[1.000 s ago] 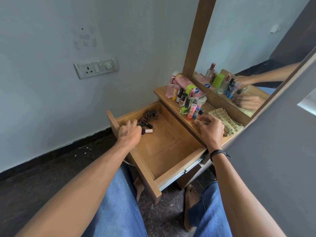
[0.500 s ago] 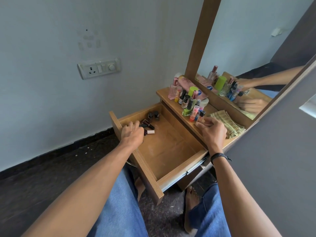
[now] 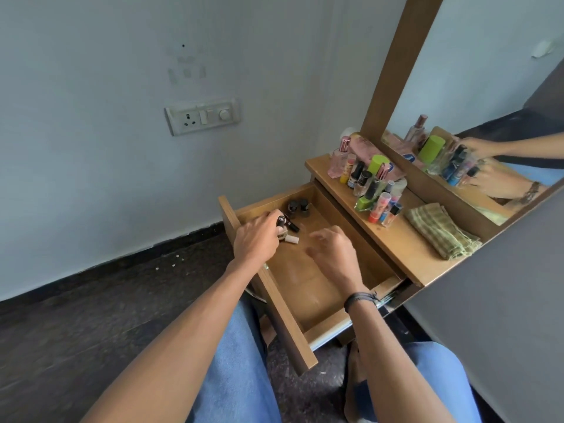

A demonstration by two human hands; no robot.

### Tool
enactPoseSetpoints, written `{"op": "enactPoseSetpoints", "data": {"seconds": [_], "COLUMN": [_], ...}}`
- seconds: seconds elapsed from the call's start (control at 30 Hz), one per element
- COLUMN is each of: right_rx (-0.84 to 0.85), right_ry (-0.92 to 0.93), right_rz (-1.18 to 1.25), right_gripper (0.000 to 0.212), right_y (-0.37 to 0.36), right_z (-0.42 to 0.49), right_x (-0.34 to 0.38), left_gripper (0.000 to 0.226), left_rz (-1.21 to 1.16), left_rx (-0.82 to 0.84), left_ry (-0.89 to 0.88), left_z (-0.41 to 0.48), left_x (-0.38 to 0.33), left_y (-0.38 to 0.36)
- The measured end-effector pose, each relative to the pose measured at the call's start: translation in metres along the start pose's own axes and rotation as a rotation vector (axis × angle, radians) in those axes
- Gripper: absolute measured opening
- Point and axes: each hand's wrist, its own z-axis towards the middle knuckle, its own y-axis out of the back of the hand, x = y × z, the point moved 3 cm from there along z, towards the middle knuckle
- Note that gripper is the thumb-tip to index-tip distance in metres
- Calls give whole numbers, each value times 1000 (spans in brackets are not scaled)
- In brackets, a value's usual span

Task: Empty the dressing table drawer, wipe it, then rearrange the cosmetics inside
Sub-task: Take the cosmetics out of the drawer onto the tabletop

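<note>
Nearly emptied: my hands were down in the drawer (image 3: 317, 288) among the last few bottles.

My left hand (image 3: 258, 239) had its grip closed on a small dark-capped bottle (image 3: 280, 222) at the drawer's far left corner. My right hand (image 3: 331, 254) hovered over the bare middle of the drawer floor, its grip loose, part open and holding nothing. Two little dark jars (image 3: 298, 206) stood at the back wall, and a white-capped piece (image 3: 291, 239) lay just beside my left hand. Most cosmetics (image 3: 370, 184) already stood crowded on the tabletop (image 3: 406, 251) under the mirror (image 3: 488, 87), with the folded checked cloth (image 3: 439, 235) beside them. I judged the emptying almost done; wiping and rearranging were not yet begun.
</note>
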Motion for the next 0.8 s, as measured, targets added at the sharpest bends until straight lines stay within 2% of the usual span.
{"op": "enactPoseSetpoints", "data": {"seconds": [0.1,0.17,0.37,0.43,0.6,0.8], "right_rx": [148,201,212,206,105,-106], "right_ry": [25,28,50,29,10,9], "right_rz": [-131,-202,-296,-287,-170,70], "right_gripper": [39,41,9,6,12,12], "right_y": [-27,-42,-65,-67,-52,12], "right_z": [28,42,57,57,46,11], "right_x": [7,8,7,6,10,16], "left_gripper": [14,15,21,21,20,17], "left_rz": [-47,-66,-129,-134,-151,-229], "left_rx": [-62,-96,-150,-155,-157,-81], "left_ry": [25,48,88,83,75,92], "left_z": [0,-1,3,4,3,8], "left_x": [2,3,6,7,8,5], "left_y": [2,2,1,0,-1,1]}}
